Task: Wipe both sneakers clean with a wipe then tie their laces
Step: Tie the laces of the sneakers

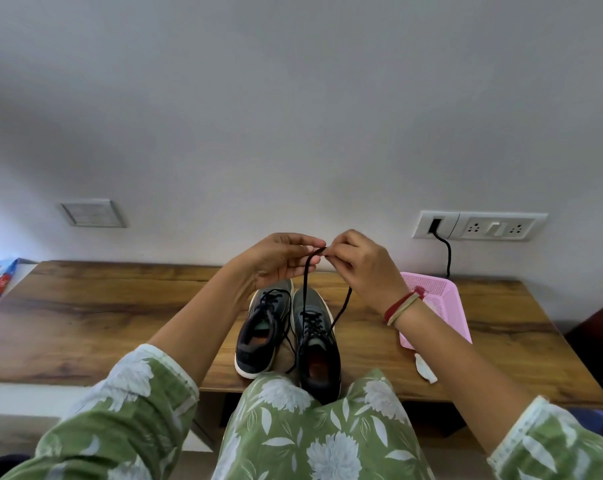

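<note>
While the right sneaker (pixel 322 306) sits below, left hand (pixel 279 259) and right hand (pixel 362 268) pinch its lace (pixel 305 289).

head cam | wide-angle, worn | faces forward-down | close over table (pixel 95 317) | wall (pixel 293 116) beyond

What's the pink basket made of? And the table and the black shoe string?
The pink basket looks like plastic: smooth, bright, with rows of tiny holes. The table looks like wood or a wood-look top, brown with grain streaks and a dull sheen. The black lace seems to be woven cord, matte and hanging limp.
</note>
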The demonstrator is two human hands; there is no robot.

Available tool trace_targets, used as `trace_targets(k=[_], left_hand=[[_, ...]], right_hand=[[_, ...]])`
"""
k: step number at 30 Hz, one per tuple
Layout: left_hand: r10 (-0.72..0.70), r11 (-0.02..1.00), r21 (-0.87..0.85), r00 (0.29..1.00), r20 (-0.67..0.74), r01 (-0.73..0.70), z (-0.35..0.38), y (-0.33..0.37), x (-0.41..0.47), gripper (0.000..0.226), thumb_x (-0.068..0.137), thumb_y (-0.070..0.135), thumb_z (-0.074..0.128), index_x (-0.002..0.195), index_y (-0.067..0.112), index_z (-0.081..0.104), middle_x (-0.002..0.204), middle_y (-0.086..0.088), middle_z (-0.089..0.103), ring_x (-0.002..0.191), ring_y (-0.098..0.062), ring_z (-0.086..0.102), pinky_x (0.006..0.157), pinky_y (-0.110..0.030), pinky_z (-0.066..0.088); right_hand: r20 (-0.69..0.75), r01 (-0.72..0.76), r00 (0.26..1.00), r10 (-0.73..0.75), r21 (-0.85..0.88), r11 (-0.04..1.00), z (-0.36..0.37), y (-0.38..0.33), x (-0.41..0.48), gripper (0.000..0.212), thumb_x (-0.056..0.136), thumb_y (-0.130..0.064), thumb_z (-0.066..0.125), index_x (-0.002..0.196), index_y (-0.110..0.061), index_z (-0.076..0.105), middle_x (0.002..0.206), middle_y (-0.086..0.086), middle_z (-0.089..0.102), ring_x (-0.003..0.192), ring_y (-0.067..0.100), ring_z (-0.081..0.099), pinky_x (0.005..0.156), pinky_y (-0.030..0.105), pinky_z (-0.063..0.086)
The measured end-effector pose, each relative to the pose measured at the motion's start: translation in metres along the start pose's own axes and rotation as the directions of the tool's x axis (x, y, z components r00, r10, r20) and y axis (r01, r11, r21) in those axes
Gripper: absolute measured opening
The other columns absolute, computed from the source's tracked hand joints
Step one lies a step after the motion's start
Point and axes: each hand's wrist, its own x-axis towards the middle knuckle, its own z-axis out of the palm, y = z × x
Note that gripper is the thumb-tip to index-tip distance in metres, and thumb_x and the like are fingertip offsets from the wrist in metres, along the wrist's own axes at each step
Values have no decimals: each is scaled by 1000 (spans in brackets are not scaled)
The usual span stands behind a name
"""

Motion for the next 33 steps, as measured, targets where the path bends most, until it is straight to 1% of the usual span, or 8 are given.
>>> trace_targets(k=[6, 13, 16, 20, 23, 26, 30, 33], left_hand=[[49, 996, 68, 999, 16, -50, 5, -5, -1, 25, 91, -9, 50, 111, 1, 63, 71, -2, 70, 60, -8, 66, 57, -16, 53], [174, 968, 199, 981, -81, -155, 1, -16, 8, 8, 91, 7, 59, 91, 7, 67, 80, 0, 67, 66, -7, 64, 67, -22, 54], [199, 968, 192, 958, -209, -159, -4, -23, 9, 6, 93, 12, 59, 90, 11, 64, 87, -2, 64, 73, -11, 65, 64, -22, 55], [147, 989, 43, 918, -367, -141, -16, -36, 12, 10, 98, 15, 50, 94, 14, 59, 101, -3, 66, 91, -15, 64, 76, -25, 52], [-12, 959, -267, 927, -374, -95, -18, -48, 16, 16, 102, 15, 41, 91, 16, 52, 102, -6, 67, 93, -16, 64, 86, -32, 49], [-137, 810, -578, 928, -347, -96, -16, -57, 17, 34, 104, 16, 32, 79, 11, 54, 99, -10, 69, 98, -21, 63, 99, -38, 44], [-169, 705, -696, 922, -348, -134, -20, -67, 23, 38, 104, 17, 27, 80, 6, 55, 68, -7, 70, 80, -18, 66, 98, -39, 42], [-156, 704, -693, 918, -365, -156, -21, -69, 29, 35, 103, 18, 30, 72, 10, 45, 59, -2, 49, 64, -15, 53, 77, -32, 50]], right_hand=[[-156, -74, 984, 81, 45, 996, 12, -3, -5, 6, 79, -5, 68, 83, -7, 72, 81, 6, 63, 70, 18, 62, 63, 29, 53], [-110, -293, 922, 370, 426, 856, 14, -1, -2, 9, 76, -8, 75, 83, -13, 74, 83, -2, 65, 80, 6, 61, 72, 15, 48], [-45, -413, 833, 552, 613, 673, 17, 0, -5, 10, 76, -5, 73, 79, -14, 70, 82, -2, 67, 81, 6, 64, 74, 19, 51], [144, -445, 660, 737, 865, 230, 17, 3, -12, 6, 85, -3, 62, 83, -9, 60, 92, 4, 69, 89, 8, 65, 78, 21, 52], [351, -346, 550, 758, 922, -176, 23, 6, -20, 9, 92, -7, 52, 85, -13, 53, 95, 8, 70, 92, 17, 66, 86, 29, 51], [489, -164, 430, 759, 869, -466, 28, 16, -26, 13, 95, -9, 44, 85, -13, 52, 80, 6, 72, 80, 17, 69, 81, 31, 54], [553, -44, 351, 756, 816, -577, 32, 30, -32, 17, 94, -8, 45, 80, -12, 52, 59, 1, 62, 59, 13, 65, 68, 33, 58], [554, -82, 344, 758, 822, -564, 36, 36, -29, 19, 94, -7, 44, 78, -13, 49, 49, -2, 46, 43, 7, 46, 56, 26, 55]])
